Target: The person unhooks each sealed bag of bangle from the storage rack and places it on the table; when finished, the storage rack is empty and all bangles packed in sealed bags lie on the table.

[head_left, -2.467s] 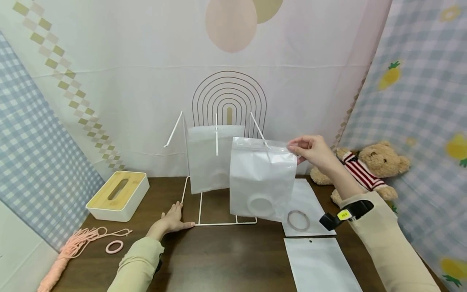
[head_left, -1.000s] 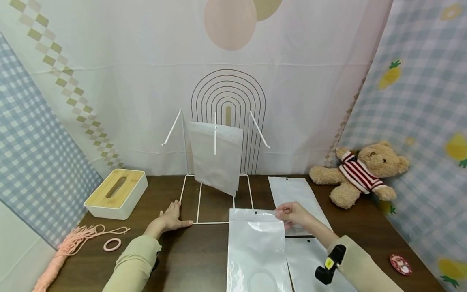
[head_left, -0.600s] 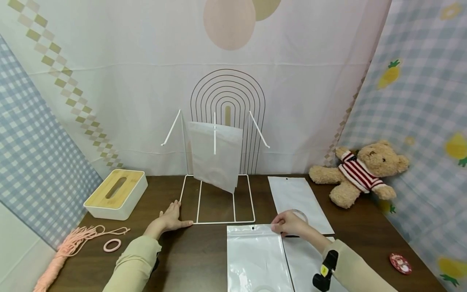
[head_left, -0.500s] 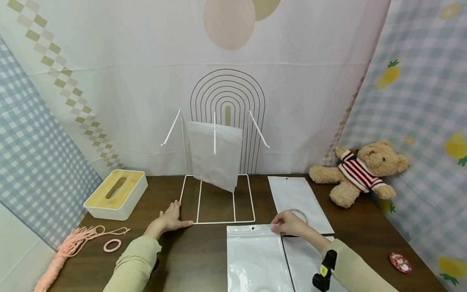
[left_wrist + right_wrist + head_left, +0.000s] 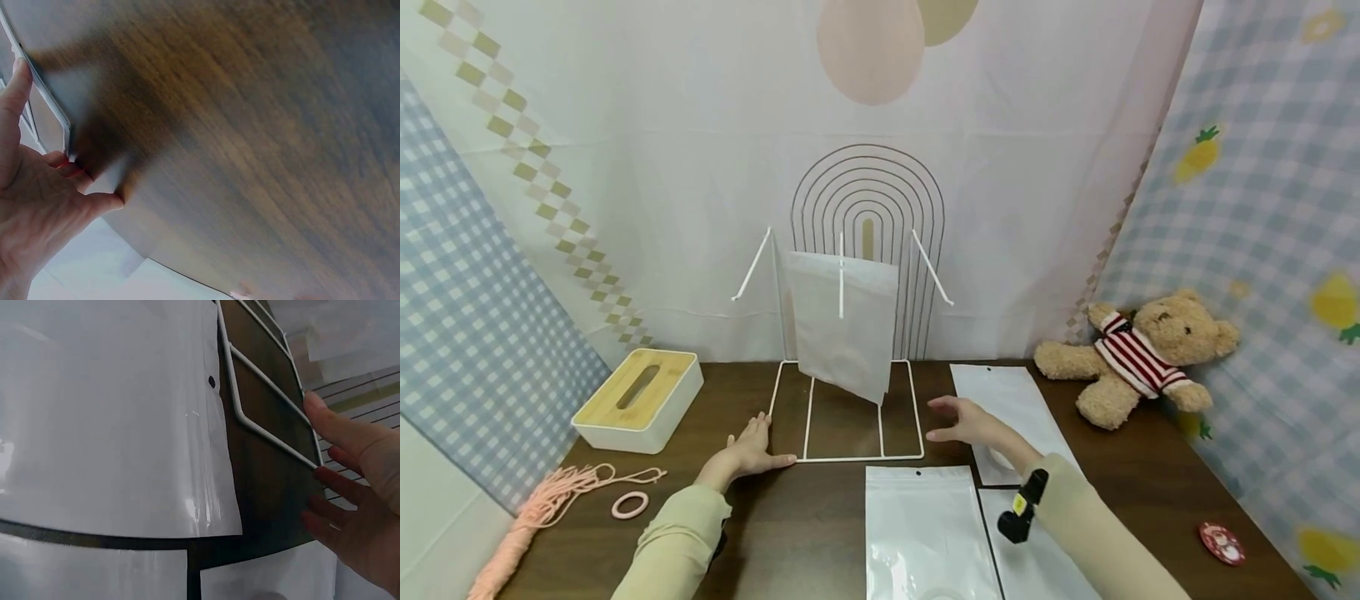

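The left hand [image 5: 747, 454] lies flat on the brown table [image 5: 820, 533], fingers straight and spread, its fingertips touching the front left corner of the white wire rack [image 5: 847, 457]; the left wrist view shows the thumb and forefinger against that corner. The right hand [image 5: 967, 423] hovers open just beside the rack's front right corner, fingers loosely extended toward the rack and holding nothing. Just below and to the near side of those fingers a white pouch [image 5: 925, 533] lies flat on the table, its hang hole toward the rack; a second pouch [image 5: 1037, 567] lies edge to edge with it under the right forearm, and a third [image 5: 1011, 396] lies beyond the right hand's knuckles. Another pouch hangs [image 5: 844, 321] on the rack's middle prong, above and between both hands
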Tool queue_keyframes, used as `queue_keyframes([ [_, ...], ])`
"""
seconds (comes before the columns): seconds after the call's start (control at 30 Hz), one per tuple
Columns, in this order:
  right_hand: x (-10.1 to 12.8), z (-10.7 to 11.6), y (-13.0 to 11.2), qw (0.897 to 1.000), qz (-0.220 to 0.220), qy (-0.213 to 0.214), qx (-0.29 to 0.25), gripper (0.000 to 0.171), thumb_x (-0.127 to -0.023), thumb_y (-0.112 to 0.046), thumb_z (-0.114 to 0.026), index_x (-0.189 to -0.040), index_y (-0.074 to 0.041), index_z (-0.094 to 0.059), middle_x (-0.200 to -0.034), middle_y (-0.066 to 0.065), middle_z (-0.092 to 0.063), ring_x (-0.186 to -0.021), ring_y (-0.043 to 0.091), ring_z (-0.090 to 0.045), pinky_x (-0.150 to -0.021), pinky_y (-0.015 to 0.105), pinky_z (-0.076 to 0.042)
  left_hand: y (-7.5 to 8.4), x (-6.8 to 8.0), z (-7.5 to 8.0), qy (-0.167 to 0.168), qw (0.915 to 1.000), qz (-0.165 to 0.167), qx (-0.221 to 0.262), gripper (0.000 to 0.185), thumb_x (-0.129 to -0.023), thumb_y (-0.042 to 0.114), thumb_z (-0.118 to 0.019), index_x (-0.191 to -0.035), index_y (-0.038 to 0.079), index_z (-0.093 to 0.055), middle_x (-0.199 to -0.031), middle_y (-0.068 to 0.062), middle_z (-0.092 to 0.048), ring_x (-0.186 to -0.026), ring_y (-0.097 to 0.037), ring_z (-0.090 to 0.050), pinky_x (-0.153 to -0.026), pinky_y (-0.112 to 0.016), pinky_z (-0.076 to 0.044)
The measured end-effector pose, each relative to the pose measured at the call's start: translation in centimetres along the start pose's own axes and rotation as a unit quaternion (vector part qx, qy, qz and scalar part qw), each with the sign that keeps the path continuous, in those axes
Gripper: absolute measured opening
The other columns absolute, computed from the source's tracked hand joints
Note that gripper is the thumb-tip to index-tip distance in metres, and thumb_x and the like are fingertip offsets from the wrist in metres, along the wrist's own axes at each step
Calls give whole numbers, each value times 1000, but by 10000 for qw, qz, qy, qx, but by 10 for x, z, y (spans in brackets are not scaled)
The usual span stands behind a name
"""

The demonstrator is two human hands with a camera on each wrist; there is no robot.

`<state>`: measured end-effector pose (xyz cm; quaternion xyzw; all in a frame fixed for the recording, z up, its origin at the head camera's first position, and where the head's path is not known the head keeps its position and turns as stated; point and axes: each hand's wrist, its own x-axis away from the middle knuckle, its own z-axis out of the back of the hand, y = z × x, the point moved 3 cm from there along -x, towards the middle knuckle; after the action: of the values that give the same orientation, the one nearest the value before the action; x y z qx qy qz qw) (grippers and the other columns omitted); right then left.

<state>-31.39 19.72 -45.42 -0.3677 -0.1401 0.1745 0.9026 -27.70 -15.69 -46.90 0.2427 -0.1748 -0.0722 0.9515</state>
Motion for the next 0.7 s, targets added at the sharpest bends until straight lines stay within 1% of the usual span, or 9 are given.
queue_keyframes([
  [0.07,-7,-5,6,9997,-44,-215,106,74,-78,-30,-72,-137,0,-37,-141,23,-38,-130,41,-34,-104,52,-32,1,-1,-3,11,10000,-9,5,96,-82,43,-63,-140,-15,-14,-147,-34,-7,-137,-46,-9,-104,-66,-8],
  [0.2,-12,-15,18,9978,-106,-521,404,90,-74,-35,-74,-143,-2,-27,-147,24,-26,-136,40,-24,-107,54,-26,5,-2,-8,36,10000,-28,50,95,-80,42,-65,-139,-14,-16,-147,-34,-9,-137,-46,-10,-104,-66,-9],
  [0.33,-10,-22,19,9946,-112,-812,643,92,-74,-35,-73,-145,-5,-23,-150,22,-18,-139,38,-17,-109,54,-20,6,1,-10,46,10000,-33,-22,94,-81,42,-64,-139,-15,-17,-147,-34,-10,-136,-46,-12,-104,-66,-10],
  [0.47,-8,-26,15,9933,-109,-952,640,90,-76,-34,-71,-145,-8,-21,-150,23,-15,-139,38,-15,-110,55,-17,3,2,-9,22,9998,12,-172,95,-81,43,-64,-138,-16,-16,-146,-35,-10,-136,-47,-12,-103,-67,-12],
  [0.53,-9,-28,13,9923,-118,-1022,693,90,-76,-34,-71,-146,-9,-20,-150,24,-15,-139,38,-16,-109,55,-18,-3,-2,-10,-16,9997,31,-224,98,-80,46,-64,-139,-16,-15,-146,-35,-10,-136,-47,-11,-103,-67,-12],
  [0.6,-11,-28,9,9907,-140,-1100,794,89,-77,-34,-70,-146,-8,-20,-150,24,-15,-139,37,-16,-110,54,-18,-11,-10,-11,-56,9996,18,-286,103,-79,52,-62,-139,-16,-14,-146,-36,-9,-136,-48,-10,-102,-68,-12],
  [0.63,-13,-28,7,9900,-152,-1131,833,89,-77,-34,-70,-146,-8,-19,-150,24,-15,-139,37,-16,-110,54,-19,-19,-18,-15,79,9996,-212,-188,107,-78,58,-59,-138,-17,-12,-144,-39,-8,-135,-50,-6,-108,-62,-5],
  [0.7,-16,-27,4,9882,-190,-1166,977,89,-78,-33,-69,-146,-7,-19,-149,24,-16,-139,38,-16,-109,54,-19,-19,-26,-12,149,9991,-279,-274,110,-76,60,-61,-136,-19,-14,-141,-42,-12,-134,-51,-10,-109,-59,-9],
])
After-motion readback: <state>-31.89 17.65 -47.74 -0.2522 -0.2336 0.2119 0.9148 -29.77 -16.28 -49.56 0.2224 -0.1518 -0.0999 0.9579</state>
